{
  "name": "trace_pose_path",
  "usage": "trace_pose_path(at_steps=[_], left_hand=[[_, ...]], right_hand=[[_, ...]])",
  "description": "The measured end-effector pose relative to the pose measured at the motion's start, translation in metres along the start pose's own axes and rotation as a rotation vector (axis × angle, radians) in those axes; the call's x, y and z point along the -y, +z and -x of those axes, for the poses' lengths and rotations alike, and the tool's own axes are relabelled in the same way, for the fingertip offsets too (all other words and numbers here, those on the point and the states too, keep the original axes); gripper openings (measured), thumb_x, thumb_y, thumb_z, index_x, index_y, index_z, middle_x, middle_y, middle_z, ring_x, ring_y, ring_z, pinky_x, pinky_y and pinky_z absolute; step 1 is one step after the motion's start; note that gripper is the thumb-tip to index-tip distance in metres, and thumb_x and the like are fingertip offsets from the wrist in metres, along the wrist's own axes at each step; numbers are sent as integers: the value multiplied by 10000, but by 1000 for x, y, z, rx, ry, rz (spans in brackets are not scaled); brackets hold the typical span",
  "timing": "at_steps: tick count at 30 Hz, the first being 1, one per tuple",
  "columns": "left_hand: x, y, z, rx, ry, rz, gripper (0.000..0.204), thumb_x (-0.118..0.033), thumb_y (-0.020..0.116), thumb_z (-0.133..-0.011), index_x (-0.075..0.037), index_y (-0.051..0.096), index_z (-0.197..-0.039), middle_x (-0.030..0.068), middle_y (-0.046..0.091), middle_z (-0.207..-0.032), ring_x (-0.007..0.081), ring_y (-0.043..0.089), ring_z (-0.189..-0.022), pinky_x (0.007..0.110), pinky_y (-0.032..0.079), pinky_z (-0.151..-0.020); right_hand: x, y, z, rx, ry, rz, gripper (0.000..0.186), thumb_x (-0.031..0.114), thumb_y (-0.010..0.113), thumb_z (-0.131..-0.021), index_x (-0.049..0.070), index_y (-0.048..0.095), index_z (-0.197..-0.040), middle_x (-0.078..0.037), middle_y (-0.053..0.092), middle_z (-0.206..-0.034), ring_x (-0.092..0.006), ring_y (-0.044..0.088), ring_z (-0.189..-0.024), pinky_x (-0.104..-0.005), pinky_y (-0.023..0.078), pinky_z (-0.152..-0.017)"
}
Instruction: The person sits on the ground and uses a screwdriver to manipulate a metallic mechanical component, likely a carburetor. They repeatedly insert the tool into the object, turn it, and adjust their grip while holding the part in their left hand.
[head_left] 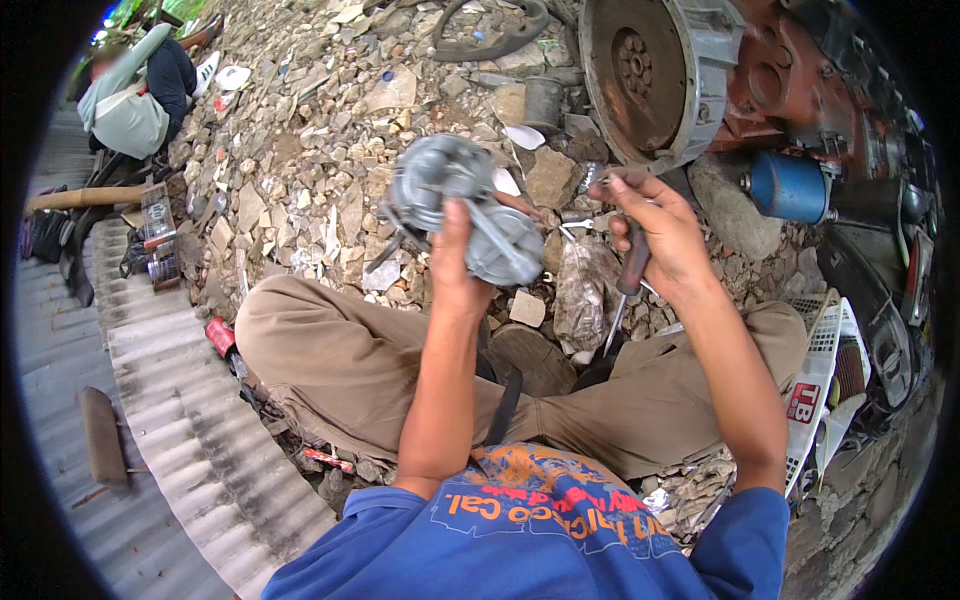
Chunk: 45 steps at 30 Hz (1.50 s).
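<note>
My left hand (460, 262) is closed around a grey cast-metal engine part (465, 205) with rounded housings, held up over the gravel. It looks slightly blurred, and its exact kind is hard to make out. To the right of it, my right hand (655, 228) is closed on a screwdriver (633, 265) with a dark reddish-brown handle. The shaft points down toward my lap. The thumb and forefinger of that hand pinch together near the metal part, apart from it; a small piece may sit between them, but I cannot tell.
Stony ground (310, 150) surrounds my crossed legs. A large engine (770, 80) with a round flywheel housing (640, 80) and a blue cylindrical filter (788, 187) stands at the upper right. Corrugated sheets (190, 400) and a hammer (90, 198) lie left. Another person (135, 95) sits at the far left.
</note>
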<state>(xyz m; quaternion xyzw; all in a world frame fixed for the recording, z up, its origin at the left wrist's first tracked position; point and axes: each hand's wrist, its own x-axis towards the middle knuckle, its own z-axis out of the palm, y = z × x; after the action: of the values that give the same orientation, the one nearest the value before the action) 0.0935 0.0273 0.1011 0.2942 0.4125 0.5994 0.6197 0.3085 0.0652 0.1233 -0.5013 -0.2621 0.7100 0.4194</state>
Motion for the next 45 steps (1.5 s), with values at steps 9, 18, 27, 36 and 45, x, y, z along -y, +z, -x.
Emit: trace_pose_path(at_steps=[9, 18, 27, 36, 45], left_hand=[[2, -29, 1, -206, 59, 270, 722, -671, 434, -952, 21, 629, -1010, 149, 685, -862, 274, 699, -781, 365, 567, -715], [38, -54, 29, -283, 16, 170, 720, -669, 441, -952, 21, 630, -1033, 141, 692, -881, 274, 698, -795, 361, 562, -728], [81, -79, 55, -389, -105, 245, 627, -597, 552, -922, 8, 642, -1059, 127, 697, -922, 268, 698, -822, 382, 563, -755], [74, -71, 54, -295, -50, 307, 562, -497, 609, -837, 12, 616, -1074, 147, 666, -966, 292, 675, -883, 407, 546, -793], [34, -21, 23, -18, 112, 4, 560, -416, 722, -695, 16, 578, -1021, 156, 587, -966, 276, 605, -945, 402, 476, -866]], right_hand=[[-94, -21, -89, -42, 103, 652, 286, 200, 781, -832, 10, 733, -1039, -74, 727, -837, -145, 630, -709, -322, 502, -667], [-216, 10, -167, -25, -204, 1075, 172, 189, 725, -842, 55, 708, -949, -178, 718, -937, -346, 689, -897, -447, 531, -785], [-268, 23, -189, 10, -361, 1359, 153, 101, 538, -905, 40, 624, -1016, -218, 641, -1044, -423, 658, -941, -520, 537, -793], [-244, 29, -186, -18, -339, 1274, 408, 297, 736, -853, 17, 581, -1106, -236, 669, -995, -424, 668, -927, -507, 534, -801], [-7, 48, -139, 222, -569, 864, 311, 229, 648, -944, -32, 637, -1113, -109, 677, -712, -186, 706, -663, -322, 519, -546]])
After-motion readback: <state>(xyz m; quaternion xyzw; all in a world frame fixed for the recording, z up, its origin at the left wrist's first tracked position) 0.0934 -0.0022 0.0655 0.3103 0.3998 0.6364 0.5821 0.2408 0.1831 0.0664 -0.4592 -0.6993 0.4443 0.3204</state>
